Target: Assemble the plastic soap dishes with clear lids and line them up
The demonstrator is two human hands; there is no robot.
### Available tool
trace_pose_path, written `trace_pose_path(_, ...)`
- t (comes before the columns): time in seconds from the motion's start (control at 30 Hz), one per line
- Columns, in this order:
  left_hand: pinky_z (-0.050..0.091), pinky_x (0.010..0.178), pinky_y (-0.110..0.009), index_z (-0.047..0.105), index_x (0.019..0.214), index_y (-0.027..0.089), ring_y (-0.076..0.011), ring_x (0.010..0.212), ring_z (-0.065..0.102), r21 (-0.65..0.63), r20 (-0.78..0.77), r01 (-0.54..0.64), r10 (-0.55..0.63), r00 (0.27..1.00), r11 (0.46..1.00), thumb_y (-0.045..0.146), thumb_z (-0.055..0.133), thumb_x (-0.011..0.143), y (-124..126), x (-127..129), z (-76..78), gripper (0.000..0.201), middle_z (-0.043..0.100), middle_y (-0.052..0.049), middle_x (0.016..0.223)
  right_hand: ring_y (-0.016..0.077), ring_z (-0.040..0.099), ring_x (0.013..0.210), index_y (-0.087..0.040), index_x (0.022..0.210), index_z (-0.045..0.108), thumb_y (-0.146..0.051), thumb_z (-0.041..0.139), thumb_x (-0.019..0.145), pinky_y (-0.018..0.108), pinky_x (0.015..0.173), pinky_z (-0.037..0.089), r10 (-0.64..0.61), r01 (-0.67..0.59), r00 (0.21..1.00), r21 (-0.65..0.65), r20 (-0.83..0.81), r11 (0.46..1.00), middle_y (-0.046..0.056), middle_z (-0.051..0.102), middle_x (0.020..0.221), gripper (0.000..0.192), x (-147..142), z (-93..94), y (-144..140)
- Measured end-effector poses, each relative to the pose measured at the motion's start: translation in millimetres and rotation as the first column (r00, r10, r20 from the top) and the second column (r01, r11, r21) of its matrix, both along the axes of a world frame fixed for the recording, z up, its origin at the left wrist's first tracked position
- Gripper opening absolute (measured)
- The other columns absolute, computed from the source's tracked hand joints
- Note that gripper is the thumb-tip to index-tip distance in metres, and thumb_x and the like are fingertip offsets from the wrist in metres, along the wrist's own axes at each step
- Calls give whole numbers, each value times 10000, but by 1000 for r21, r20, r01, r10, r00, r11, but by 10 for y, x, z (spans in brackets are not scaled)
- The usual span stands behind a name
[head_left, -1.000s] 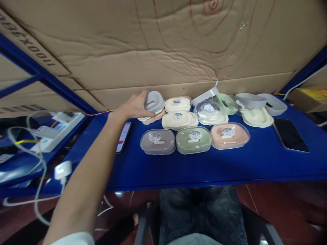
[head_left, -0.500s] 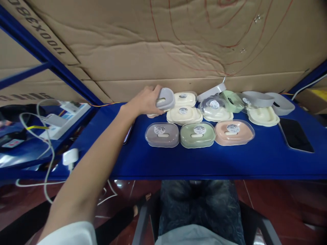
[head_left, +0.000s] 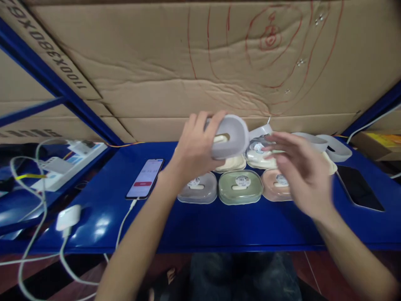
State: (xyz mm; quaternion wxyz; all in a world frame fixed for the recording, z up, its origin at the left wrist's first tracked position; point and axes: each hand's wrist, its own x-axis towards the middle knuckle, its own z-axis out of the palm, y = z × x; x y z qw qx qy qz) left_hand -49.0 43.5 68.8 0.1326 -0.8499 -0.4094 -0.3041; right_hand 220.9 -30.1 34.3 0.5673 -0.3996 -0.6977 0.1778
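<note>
My left hand grips a grey oval plastic dish by its left side and holds it raised and tilted above the table. A small cream piece shows in the dish's slot. On the right, my right hand is blurred by motion, with its fingers apart and nothing seen in them. Below the hands stand a grey lidded dish, a green lidded dish and a pink lidded dish in a row. Behind them is a cream dish with a clear lid, partly hidden by my right hand.
A lit phone on a cable lies at the left, and a dark phone at the right. Loose grey dishes are at the back right. A white charger and a power strip sit left. Cardboard walls the back.
My left hand has brought the grey dish to the right and toward me. My right hand has come into view from the right. The lit phone is now uncovered.
</note>
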Motion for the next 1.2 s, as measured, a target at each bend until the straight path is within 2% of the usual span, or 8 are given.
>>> trace_pose_path(0.17,518,1088,-577,403,1698,250,-420,1315,590,-12,-80,48,-49,996,999,454,898,896,-276,342,-134,963,606,-190,1525,322,703,1370,-357,1423,720,-559,823,985,548,1169,613,283,-376,906,-292,-315,880,46,763,1422,492,-239,-197,505)
trace_pose_path(0.33,423,1245,-641,353,1741,254,-455,1448,546,-17,-41,115,-116,992,993,516,876,937,-258,353,-318,994,554,-207,1653,333,765,1178,-285,1214,801,-498,917,906,566,1062,660,190,-421,839,-386,-511,821,63,816,1198,392,-231,-357,462)
trace_pose_path(0.47,429,1290,-658,353,1732,295,-449,1568,494,-153,294,170,-120,948,973,652,879,899,-179,298,-451,1048,480,-195,1740,304,783,1091,-267,1139,804,-469,968,845,520,1016,680,73,-377,805,-412,-589,830,62,826,1121,392,-224,-379,484)
trace_pose_path(0.53,561,1166,-603,485,1631,296,-412,1456,627,-297,571,267,-53,819,917,635,859,927,-136,289,-514,866,608,-181,1626,305,789,1030,-258,1101,799,-483,993,795,539,985,693,51,-358,798,-405,-600,842,66,832,1100,427,-217,-394,530)
trace_pose_path(0.63,653,914,-445,672,1353,284,-311,1165,777,-376,834,467,73,547,800,561,861,951,-79,305,-591,523,773,-119,1362,325,797,1007,-251,1127,793,-507,988,780,600,984,695,79,-366,813,-400,-577,840,81,839,1108,473,-191,-419,580)
trace_pose_path(0.73,644,848,-380,717,1229,277,-273,1103,785,-359,901,541,130,414,761,518,951,865,-47,337,-636,495,807,-83,1265,348,798,1096,-252,1222,764,-519,931,849,629,1042,674,132,-385,838,-403,-529,830,91,839,1141,488,-164,-440,598)
trace_pose_path(1.0,626,1019,-420,720,1286,287,-295,1310,731,-310,905,561,58,421,767,538,937,883,-80,377,-622,522,763,-92,1452,299,750,1135,-298,1279,657,-562,792,991,538,1023,654,57,-86,983,-166,-175,982,64,768,1248,413,-113,-447,561)
trace_pose_path(1.2,595,1078,-403,724,1394,279,-282,1327,718,-308,906,622,22,422,720,524,903,932,-21,341,-654,553,730,-110,1515,269,737,1093,-298,1318,596,-564,667,1090,473,944,631,40,-46,995,-66,-90,997,55,749,1214,357,-122,-446,489)
